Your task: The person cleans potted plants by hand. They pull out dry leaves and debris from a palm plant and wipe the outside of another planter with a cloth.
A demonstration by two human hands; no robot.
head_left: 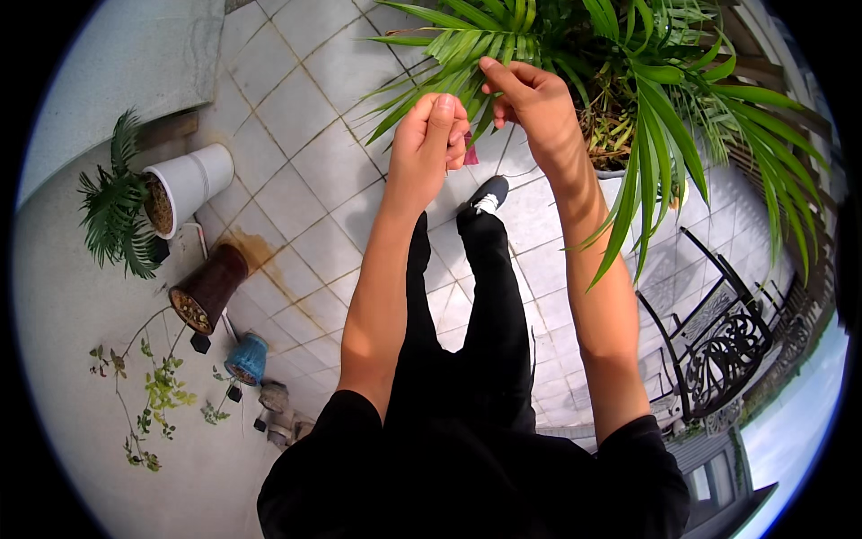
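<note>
My left hand (426,144) is raised in front of me, its fingers curled in and the thumb pressed on top. A small maroon piece (471,149) sticks out past those fingers; its kind is not clear. To the right and slightly farther off, my right hand (536,106) has its fingers bent and the thumb close to the index finger. Whatever sits between those fingertips, if anything, is too small to make out. Long green leaves of a potted palm (503,45) spread just behind both hands, and the right forearm passes beside its drooping fronds.
Along the wall at left stand a white pot (202,180) with a small palm, a brown pot (215,278) with a thin trailing plant and a blue pot (249,357). A black metal chair (723,346) stands at right on pale floor tiles (296,198).
</note>
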